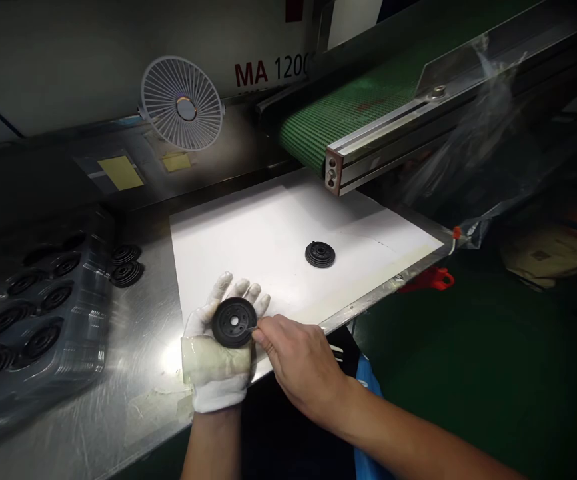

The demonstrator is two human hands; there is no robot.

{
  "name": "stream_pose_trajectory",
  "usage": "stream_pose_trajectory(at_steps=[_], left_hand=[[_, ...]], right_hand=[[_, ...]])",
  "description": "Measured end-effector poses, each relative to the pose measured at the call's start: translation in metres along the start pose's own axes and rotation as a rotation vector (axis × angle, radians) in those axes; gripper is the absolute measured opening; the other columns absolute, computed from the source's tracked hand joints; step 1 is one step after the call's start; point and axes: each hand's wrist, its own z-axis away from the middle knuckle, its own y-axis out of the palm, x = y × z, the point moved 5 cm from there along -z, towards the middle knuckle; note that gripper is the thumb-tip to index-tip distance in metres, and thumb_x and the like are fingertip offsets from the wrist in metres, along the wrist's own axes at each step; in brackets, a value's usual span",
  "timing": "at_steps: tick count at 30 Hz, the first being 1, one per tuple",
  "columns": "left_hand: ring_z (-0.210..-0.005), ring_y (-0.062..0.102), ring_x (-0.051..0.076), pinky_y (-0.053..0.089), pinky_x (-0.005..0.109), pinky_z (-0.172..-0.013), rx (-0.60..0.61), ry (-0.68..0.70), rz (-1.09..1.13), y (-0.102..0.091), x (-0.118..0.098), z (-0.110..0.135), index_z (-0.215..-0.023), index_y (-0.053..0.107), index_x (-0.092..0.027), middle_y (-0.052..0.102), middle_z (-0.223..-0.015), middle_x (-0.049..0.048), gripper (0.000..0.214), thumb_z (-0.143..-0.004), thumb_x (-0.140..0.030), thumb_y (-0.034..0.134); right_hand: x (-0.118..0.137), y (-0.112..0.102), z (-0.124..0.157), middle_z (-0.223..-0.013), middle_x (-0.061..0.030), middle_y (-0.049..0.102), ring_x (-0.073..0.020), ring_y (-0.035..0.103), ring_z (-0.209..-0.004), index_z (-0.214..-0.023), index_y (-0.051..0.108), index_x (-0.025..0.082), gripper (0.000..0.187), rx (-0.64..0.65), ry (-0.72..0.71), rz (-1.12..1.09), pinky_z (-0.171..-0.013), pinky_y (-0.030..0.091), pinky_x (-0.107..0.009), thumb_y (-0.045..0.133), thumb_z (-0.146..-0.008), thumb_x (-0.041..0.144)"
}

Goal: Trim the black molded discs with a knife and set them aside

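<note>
My left hand [223, 373], in a white glove with pale tape around it, lies palm up over the sheet's near edge. On its palm and fingers rests a black round disc [226, 327] with a raised rim, small holes and a central hole; the hand holds it face up. My right hand [301, 357], bare, pinches a thin, narrow tool [251, 329] whose tip reaches over the right side of the disc. Most of that tool is hidden by the fingers. A second black ribbed disc [320, 254] sits on the white sheet [248, 233] to the right.
A clear plastic tray [88, 320] with several black discs stands at left, and stacked discs [127, 273] lie beside it. A white fan [182, 103] stands at the back. The green conveyor belt [348, 110] overhangs the metal table [138, 360]. A red-handled tool [431, 279] shows beneath its right edge.
</note>
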Motion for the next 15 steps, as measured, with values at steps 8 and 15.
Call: stream_pose_trajectory(at_steps=[8,15], left_hand=[[-0.064,0.057,0.011,0.052,0.028,-0.066,-0.103,0.099,0.056,0.001,-0.002,-0.007,-0.086,0.063,-0.015,0.057,-0.066,-0.0007,0.009,-0.079,-0.014,0.057],[-0.074,0.061,0.014,0.052,0.038,-0.081,-0.11,0.106,0.066,-0.006,-0.001,-0.008,-0.094,0.064,-0.017,0.062,-0.074,0.0012,0.018,-0.078,-0.012,0.056]], right_hand=[[0.001,0.002,0.002,-0.076,0.0009,0.06,-0.0151,0.056,-0.066,-0.087,0.052,0.022,0.024,0.011,0.029,0.02,-0.056,0.027,-0.029,0.034,-0.099,0.031],[0.006,0.009,0.004,-0.074,0.0023,0.059,-0.0162,0.054,-0.064,-0.084,0.05,0.024,0.018,0.016,0.007,0.027,-0.054,0.023,-0.03,0.039,-0.097,0.029]])
